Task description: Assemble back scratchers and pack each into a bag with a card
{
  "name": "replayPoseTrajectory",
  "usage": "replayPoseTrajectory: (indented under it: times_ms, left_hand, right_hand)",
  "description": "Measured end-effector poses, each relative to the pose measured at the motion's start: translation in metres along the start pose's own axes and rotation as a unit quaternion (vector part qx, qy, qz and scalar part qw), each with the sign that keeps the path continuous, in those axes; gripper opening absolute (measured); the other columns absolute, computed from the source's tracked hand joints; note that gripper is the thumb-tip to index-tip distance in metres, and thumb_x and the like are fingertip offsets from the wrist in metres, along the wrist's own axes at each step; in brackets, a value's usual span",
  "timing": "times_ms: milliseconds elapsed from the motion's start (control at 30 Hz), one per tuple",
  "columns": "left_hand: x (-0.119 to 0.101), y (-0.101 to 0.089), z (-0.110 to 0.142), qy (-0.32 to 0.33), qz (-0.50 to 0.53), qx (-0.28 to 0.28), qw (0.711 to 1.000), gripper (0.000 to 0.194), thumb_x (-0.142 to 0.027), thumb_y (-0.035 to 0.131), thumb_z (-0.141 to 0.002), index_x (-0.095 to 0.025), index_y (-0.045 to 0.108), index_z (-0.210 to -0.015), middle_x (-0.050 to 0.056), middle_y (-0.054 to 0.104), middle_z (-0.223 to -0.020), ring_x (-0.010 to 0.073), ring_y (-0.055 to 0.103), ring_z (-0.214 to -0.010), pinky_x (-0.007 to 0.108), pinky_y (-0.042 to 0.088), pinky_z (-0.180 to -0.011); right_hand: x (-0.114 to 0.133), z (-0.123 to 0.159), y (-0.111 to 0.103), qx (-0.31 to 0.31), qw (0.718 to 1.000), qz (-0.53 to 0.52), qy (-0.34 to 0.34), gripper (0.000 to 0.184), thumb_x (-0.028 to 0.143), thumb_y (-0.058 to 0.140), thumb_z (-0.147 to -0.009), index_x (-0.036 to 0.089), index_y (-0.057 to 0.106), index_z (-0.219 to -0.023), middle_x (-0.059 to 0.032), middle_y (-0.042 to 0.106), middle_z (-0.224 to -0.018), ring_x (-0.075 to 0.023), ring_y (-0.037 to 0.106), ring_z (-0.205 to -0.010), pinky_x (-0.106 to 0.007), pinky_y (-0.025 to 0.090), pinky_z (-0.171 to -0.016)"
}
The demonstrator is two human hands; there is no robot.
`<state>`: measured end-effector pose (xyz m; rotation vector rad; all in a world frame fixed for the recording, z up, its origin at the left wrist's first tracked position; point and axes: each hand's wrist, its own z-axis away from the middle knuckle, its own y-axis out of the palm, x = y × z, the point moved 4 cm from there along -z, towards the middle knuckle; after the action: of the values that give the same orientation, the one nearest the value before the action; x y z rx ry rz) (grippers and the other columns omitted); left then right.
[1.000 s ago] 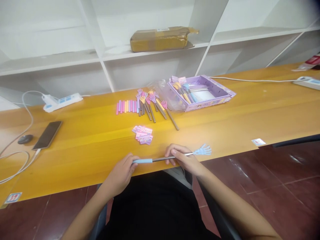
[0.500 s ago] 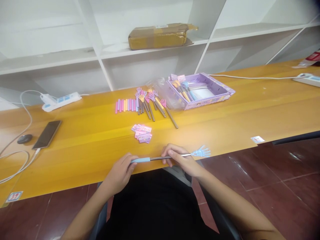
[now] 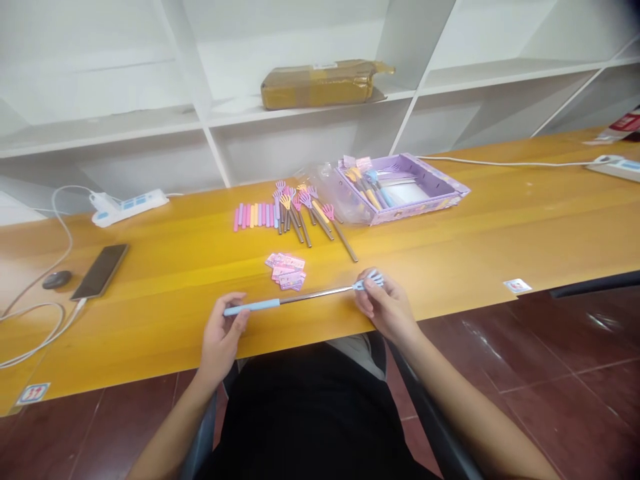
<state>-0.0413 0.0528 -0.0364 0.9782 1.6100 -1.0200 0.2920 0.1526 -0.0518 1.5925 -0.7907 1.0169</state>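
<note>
Between my hands a back scratcher (image 3: pixel 315 294) spans sideways over the table's front part, with a light blue sleeve handle, a metal rod and a light blue claw-shaped head. My left hand (image 3: pixel 223 333) grips the handle's left end between thumb and fingers. The claw head is pinched by my right hand (image 3: pixel 385 303), thumb on top. Just beyond the rod lies a small pile of pink and purple cards (image 3: pixel 287 271). Farther back is a heap of back scratchers with bare metal rods (image 3: pixel 307 213), beside a row of coloured handle sleeves (image 3: pixel 256 215).
A purple box (image 3: pixel 420 210) holding several back scratchers stands at the back, with a clear plastic bag (image 3: pixel 327 187) beside it. To the left are a phone (image 3: pixel 100 272), a mouse (image 3: pixel 57 279) and a power strip (image 3: pixel 130 208). A taped parcel (image 3: pixel 320 85) sits on the shelf.
My right hand has slid from the rod onto the claw head. My left hand has moved left with the handle, and more of the rod now shows between them.
</note>
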Motion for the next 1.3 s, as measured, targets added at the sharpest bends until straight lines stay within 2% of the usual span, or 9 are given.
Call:
replayPoseTrajectory:
  times_ms: [133,267,433,700,1000,1300]
  left_hand:
    - [0.004,-0.006,-0.002,-0.035,0.16,-0.046,0.985,0.035,-0.055,0.083,-0.094,-0.024,0.071,-0.106,-0.002,0.057,-0.073,0.0133,0.056,-0.066,0.024,0.048,-0.062]
    - [0.002,-0.009,-0.003,-0.041,0.208,-0.07,0.975,0.041,-0.054,0.094,-0.083,-0.022,0.071,-0.096,-0.003,0.057,-0.069,0.0106,0.055,-0.062,0.021,0.048,-0.058]
    - [0.004,-0.008,-0.002,-0.051,0.176,-0.049,0.982,0.041,-0.052,0.096,-0.081,-0.021,0.071,-0.092,-0.002,0.062,-0.069,0.0109,0.057,-0.059,0.021,0.046,-0.055]
    - [0.014,-0.008,0.004,-0.072,0.092,0.026,0.993,0.036,-0.05,0.088,-0.091,-0.019,0.071,-0.098,-0.001,0.07,-0.069,0.0124,0.062,-0.057,0.023,0.051,-0.055]
    - [-0.001,0.002,0.007,-0.077,0.058,0.065,0.993,0.043,-0.057,0.086,-0.091,-0.017,0.072,-0.096,-0.001,0.07,-0.065,0.01,0.058,-0.05,0.021,0.049,-0.051]
    - [-0.006,0.006,0.009,-0.061,0.069,0.09,0.992,0.043,-0.057,0.085,-0.092,-0.017,0.069,-0.095,-0.001,0.067,-0.061,0.0101,0.056,-0.049,0.02,0.046,-0.048]
  right_hand:
    - [-0.001,0.0,0.001,0.006,1.0,-0.007,0.007,0.042,0.051,0.085,-0.095,0.024,0.054,-0.085,0.0046,0.052,-0.067,-0.0089,0.034,-0.049,-0.025,0.029,-0.043]
    - [0.0,0.0,0.0,0.015,0.999,-0.018,0.033,0.043,0.047,0.09,-0.09,0.022,0.057,-0.08,0.0026,0.058,-0.067,-0.0081,0.038,-0.05,-0.024,0.032,-0.043]
    - [0.0,0.003,0.0,0.029,0.998,-0.016,0.051,0.043,0.046,0.091,-0.09,0.021,0.059,-0.077,0.0026,0.06,-0.065,-0.007,0.04,-0.045,-0.023,0.035,-0.04]
    - [-0.002,0.011,0.012,0.097,0.992,0.032,0.076,0.044,0.047,0.09,-0.091,0.02,0.06,-0.074,0.0012,0.067,-0.065,-0.009,0.054,-0.044,-0.023,0.047,-0.042]
    - [-0.007,0.021,0.03,0.136,0.985,0.037,0.104,0.044,0.046,0.089,-0.092,0.019,0.059,-0.074,-0.0002,0.071,-0.065,-0.0102,0.06,-0.047,-0.022,0.05,-0.046]
    - [-0.008,0.024,0.039,0.143,0.983,0.033,0.11,0.044,0.048,0.087,-0.094,0.021,0.057,-0.078,-0.0002,0.072,-0.066,-0.012,0.062,-0.049,-0.024,0.051,-0.047]
